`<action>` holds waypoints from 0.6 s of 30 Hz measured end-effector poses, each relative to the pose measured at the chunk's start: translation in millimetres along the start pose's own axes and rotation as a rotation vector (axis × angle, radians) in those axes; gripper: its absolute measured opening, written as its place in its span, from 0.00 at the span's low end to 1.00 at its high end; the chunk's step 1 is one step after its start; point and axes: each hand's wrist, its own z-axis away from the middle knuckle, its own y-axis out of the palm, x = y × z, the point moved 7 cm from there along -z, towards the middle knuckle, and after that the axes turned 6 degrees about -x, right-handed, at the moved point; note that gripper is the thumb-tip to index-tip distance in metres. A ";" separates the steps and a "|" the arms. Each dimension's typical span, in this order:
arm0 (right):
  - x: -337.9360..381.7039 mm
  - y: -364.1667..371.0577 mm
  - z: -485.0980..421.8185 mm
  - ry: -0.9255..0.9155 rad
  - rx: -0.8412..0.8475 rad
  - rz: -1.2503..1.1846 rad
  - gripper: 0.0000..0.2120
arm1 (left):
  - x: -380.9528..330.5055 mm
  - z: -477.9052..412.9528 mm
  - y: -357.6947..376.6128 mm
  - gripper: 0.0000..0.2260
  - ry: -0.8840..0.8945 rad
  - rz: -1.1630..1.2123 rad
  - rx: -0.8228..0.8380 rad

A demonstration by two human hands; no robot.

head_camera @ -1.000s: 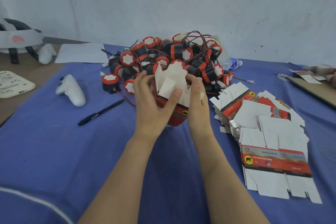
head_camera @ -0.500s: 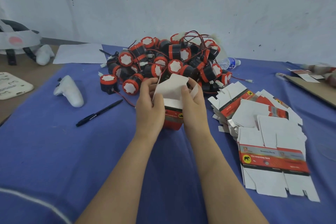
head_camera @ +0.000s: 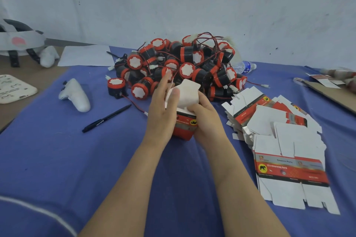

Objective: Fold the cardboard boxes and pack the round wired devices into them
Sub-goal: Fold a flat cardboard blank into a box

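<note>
Since half a second before, our left fingers had straightened upward beside the tall flap, and our right thumb had dropped to the box's mouth. A second before, the flaps had been splayed wide.

Our left grip (head_camera: 160, 115) lay against the left side of the box (head_camera: 185, 128), pinching a white side flap between thumb and straight fingers. Our right grip (head_camera: 207, 121) was clamped round the box's right side, its thumb pressing down at the open top. The tall white flap (head_camera: 190, 92) stood up between the two grips.

The box stood on the blue-covered worktop (head_camera: 77, 159), red, with a yellow emblem. Its printing ran upside down to us and was too blurred to read.

Just behind it lay the heap of round wired devices (head_camera: 185, 65), black and red with white faces. To the right lay the fanned flat boxes (head_camera: 285, 132). The nearest one (head_camera: 290, 169) read "12v reversing horn" beside a black elephant on a yellow disc; its smaller print was unreadable.

To the left lay a black pen (head_camera: 107, 118) and a white controller (head_camera: 76, 95). A water bottle (head_camera: 243, 66) lay behind the heap.
</note>
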 end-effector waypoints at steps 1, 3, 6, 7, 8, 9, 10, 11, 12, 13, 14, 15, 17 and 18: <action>1.3 -2.7 -0.9 0.007 -0.011 -0.025 0.24 | -3.3 1.3 3.1 0.18 0.028 0.008 0.035; 2.9 -5.0 -0.7 0.020 -0.012 -0.066 0.23 | -7.3 2.9 4.8 0.16 0.064 0.008 0.040; 3.3 -3.3 1.9 0.049 0.021 -0.128 0.20 | -12.7 3.7 1.3 0.13 0.197 -0.112 -0.029; 3.2 -3.6 2.8 0.063 0.019 -0.152 0.19 | -12.6 3.7 1.0 0.12 0.229 -0.147 -0.041; 3.7 -4.0 3.4 0.067 0.018 -0.174 0.17 | -11.4 3.2 0.8 0.10 0.239 -0.167 -0.049; 4.6 -3.6 3.6 0.064 0.030 -0.198 0.16 | -9.6 2.4 -0.1 0.09 0.236 -0.179 -0.057; 5.6 -1.4 3.7 0.057 0.055 -0.213 0.15 | -7.7 1.8 -1.3 0.07 0.223 -0.185 -0.069; 6.7 1.8 4.2 0.050 0.091 -0.223 0.13 | -5.8 1.4 -3.3 0.06 0.200 -0.181 -0.086; 7.8 6.0 5.4 0.056 0.135 -0.222 0.10 | -3.1 0.5 -6.0 0.06 0.167 -0.167 -0.109; 8.5 11.1 8.0 0.085 0.177 -0.223 0.12 | -0.2 0.1 -8.2 0.06 0.130 -0.149 -0.128; 8.2 13.2 9.7 0.116 0.193 -0.224 0.18 | 1.5 0.1 -9.5 0.06 0.094 -0.135 -0.142; 7.0 13.0 9.8 0.137 0.195 -0.217 0.22 | 2.5 0.6 -9.9 0.06 0.064 -0.112 -0.147; 6.6 9.6 8.0 0.110 0.191 -0.137 0.15 | 3.8 1.7 -10.5 0.06 0.013 -0.012 -0.167; 6.8 7.7 7.4 0.084 0.195 -0.061 0.08 | 4.0 2.0 -11.7 0.06 -0.004 0.048 -0.194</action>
